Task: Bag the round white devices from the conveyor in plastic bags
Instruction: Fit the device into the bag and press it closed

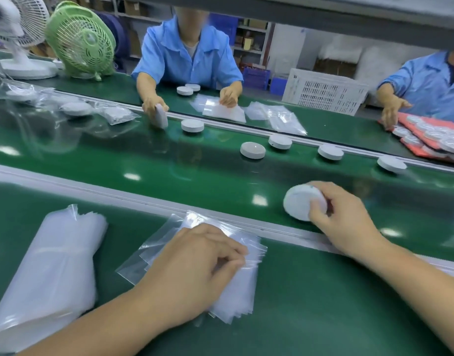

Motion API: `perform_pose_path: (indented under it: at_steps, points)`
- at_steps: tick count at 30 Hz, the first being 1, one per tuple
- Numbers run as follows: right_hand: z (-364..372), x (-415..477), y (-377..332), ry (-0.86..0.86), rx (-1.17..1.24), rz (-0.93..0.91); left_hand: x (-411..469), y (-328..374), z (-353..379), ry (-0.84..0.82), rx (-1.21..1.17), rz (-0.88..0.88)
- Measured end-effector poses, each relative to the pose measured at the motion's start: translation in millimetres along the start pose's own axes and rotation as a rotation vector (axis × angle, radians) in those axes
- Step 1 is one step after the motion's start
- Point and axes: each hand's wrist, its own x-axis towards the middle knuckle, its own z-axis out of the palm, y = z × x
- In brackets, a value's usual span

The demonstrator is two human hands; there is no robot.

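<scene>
The left hand (195, 263) covered most of the loose bags (236, 286) on the worktop (323, 304) near its belt-side edge, and blur there made it hard to tell how many sheets the fingers had. Thumb and forefinger were curled together, pinching the top of the pile, with the wrist low and the forearm running in from the bottom edge. The right hand (341, 217) reached over the rail (169, 206) onto the belt (143, 160), fingers curled round the right side of a device (300, 204) and hiding that side. The device was tilted up on edge at the belt's near edge, its flat face turned left; whether it touched the belt could not be told. Other devices (252, 150) lay flat toward the belt's far edge. A roll (53, 265) of plastic lay at the worktop's left, its lower end cut off. Bagged pieces at the belt's far left were too blurred to make out. A shelf (323, 11) across the top cut off the heads of two people (184, 52) in blue opposite.
</scene>
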Motion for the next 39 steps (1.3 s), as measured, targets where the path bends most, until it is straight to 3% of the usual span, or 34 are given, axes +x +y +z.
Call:
perform_pose_path:
  at_steps: [3, 5, 12, 19, 23, 26, 28, 31, 37, 39]
  points:
    - [1.3, -57.2, -44.5, -0.072, -0.147, -0.353, 0.2, 1.0, -1.2, 0.05, -0.096, -0.02]
    - [0.8, -71.6, -59.8, -0.048, -0.226, -0.479, 0.3, 2.1, -2.6, 0.099, -0.164, -0.042]
    - [-3.1, -83.3, -56.9, 0.048, -0.307, -0.736, -0.9, 8.0, -6.6, 0.186, -0.239, -0.126]
    - [4.6, -82.8, -65.1, 0.095, -0.338, -0.863, 1.3, 6.8, -4.7, 0.19, -0.336, -0.188]
    - [10.2, -85.0, -76.1, 0.154, -0.055, -0.723, -0.8, 16.6, -15.8, 0.034, -0.472, -0.096]
    - [10.0, -89.9, -92.4, 0.271, 0.345, -0.353, -2.1, 29.5, -28.1, -0.092, -0.536, 0.06]
    - [9.7, -90.8, -103.8, 0.317, 0.607, -0.128, -3.3, 36.9, -27.3, -0.107, -0.526, 0.07]
    - [12.5, -90.1, -108.2, 0.293, 0.804, 0.023, -6.8, 45.2, -17.5, -0.001, -0.508, 0.015]
    - [10.7, -92.4, -109.7, -0.017, 0.912, 0.023, -13.5, 51.4, -7.9, 0.298, -0.556, -0.009]
    - [8.5, -91.6, -110.4, -0.061, 0.889, 0.031, -14.2, 53.7, -7.2, 0.325, -0.588, -0.019]
